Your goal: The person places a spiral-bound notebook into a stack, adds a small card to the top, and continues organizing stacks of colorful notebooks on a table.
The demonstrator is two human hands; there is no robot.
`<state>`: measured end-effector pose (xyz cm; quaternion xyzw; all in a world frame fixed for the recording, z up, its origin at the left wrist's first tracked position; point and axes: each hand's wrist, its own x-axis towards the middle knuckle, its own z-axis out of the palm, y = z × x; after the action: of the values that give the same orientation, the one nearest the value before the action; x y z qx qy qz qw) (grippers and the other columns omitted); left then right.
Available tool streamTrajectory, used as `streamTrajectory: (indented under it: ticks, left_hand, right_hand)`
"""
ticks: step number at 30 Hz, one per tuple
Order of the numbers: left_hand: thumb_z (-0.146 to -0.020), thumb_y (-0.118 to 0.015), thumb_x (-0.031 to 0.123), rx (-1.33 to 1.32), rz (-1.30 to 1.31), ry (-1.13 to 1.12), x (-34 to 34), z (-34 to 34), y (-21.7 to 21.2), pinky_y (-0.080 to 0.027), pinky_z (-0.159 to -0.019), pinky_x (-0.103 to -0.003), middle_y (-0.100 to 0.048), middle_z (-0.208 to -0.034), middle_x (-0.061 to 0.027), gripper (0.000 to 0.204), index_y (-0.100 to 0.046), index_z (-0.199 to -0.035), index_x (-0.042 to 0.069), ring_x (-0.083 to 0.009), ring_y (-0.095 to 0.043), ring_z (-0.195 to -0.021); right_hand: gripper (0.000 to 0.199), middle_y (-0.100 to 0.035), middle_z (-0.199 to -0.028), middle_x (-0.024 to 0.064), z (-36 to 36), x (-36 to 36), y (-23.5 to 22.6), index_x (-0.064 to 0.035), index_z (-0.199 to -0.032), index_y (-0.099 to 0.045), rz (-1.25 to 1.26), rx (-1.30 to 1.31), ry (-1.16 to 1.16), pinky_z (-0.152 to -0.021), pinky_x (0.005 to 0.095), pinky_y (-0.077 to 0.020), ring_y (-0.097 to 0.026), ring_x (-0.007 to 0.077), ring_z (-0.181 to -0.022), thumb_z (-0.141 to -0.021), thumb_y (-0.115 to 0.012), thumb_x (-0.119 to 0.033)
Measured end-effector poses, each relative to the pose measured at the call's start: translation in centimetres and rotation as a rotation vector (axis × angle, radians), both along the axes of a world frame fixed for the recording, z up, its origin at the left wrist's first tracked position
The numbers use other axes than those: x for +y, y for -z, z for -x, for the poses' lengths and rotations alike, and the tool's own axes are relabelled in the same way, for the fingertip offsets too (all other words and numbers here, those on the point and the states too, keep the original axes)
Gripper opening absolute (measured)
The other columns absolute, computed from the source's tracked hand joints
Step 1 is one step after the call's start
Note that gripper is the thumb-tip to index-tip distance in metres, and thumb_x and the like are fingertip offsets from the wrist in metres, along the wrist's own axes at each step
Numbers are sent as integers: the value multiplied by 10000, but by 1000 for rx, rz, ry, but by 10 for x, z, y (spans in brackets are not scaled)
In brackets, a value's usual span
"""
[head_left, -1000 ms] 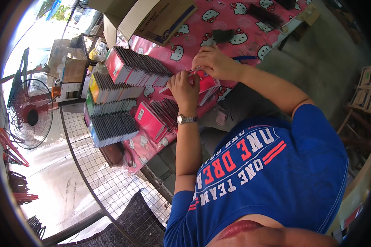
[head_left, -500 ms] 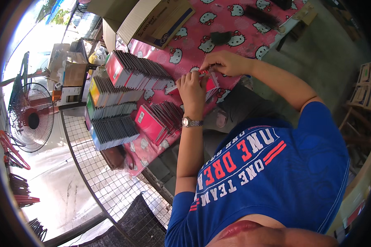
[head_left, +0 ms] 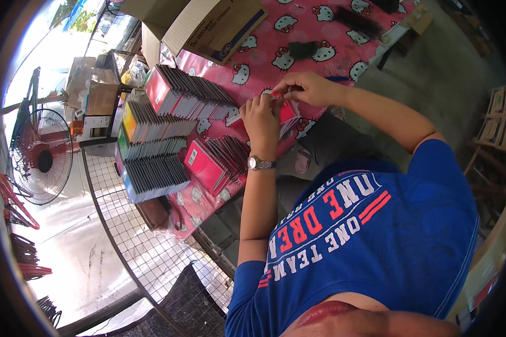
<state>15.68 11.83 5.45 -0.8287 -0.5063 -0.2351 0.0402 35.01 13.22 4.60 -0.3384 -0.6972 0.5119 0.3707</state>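
Observation:
A red notebook lies at the table's near edge, partly covered by my hands. My left hand, with a watch on its wrist, is closed on the notebook's left side, fingers bent over its upper edge. My right hand is pinched at that same edge, its fingertips meeting the left ones around a small red piece too small to make out. To the left stand tall stacks of spiral notebooks: red, yellow, green and blue. A smaller pink-red pile of spiral notebooks lies nearer.
A pink patterned cloth covers the table. On it are an open cardboard box, a dark green piece, a dark brush-like thing and a thin blue thing. A fan and wire mesh stand left.
Both hands stay at the notebook's upper edge, the right fingers shifting only slightly. A thin blue thing now shows beyond my right wrist. The view has tilted a little.

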Motion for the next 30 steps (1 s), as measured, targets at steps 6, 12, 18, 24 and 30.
streamTrajectory:
  ticks: [6, 12, 18, 24, 30]
  left_hand:
    - [-851, -717, 281, -22, -5, -6, -3, 2, -2, -419, -790, -421, -611, -765, -84, 242, -623, -857, 58, -288, -589, -809]
    - [-849, -717, 306, 6, -75, -9, -4, 1, 1, -411, -826, -429, -607, -809, -82, 256, -624, -870, 68, -295, -582, -851]
    - [-837, -723, 321, 60, -21, -80, -8, 5, -4, -404, -860, -434, -602, -812, -73, 259, -623, -877, 86, -297, -581, -860]
    - [-827, -730, 334, 52, -31, -48, -9, 4, -3, -401, -872, -434, -619, -839, -71, 278, -615, -879, 86, -292, -591, -883]
    - [-790, -748, 341, 47, -36, -54, -14, 4, -1, -407, -884, -449, -621, -888, -77, 316, -602, -898, 82, -282, -579, -908]
  right_hand:
    - [262, -617, -1036, 71, -8, 12, -10, -54, -1108, -665, -532, -123, -24, -871, 317, -478, -597, 183, -975, -906, -556, 72]
    - [296, -605, -1013, 66, -7, 22, -6, -57, -1134, -652, 74, 108, -145, -874, 319, -482, -602, 203, -974, -877, -580, 68]
    - [275, -634, -1022, 71, -8, 21, -15, -34, -1136, -645, -624, -183, -117, -784, 299, -502, -628, 193, -914, -877, -596, 43]
    - [256, -633, -1007, 63, -7, 22, -9, -31, -1075, -666, -104, 37, -136, -739, 310, -497, -618, 186, -878, -847, -602, 68]
    - [238, -636, -999, 68, -6, 19, -13, -23, -1056, -684, -394, -72, -134, -816, 308, -517, -622, 180, -946, -858, -595, 74]
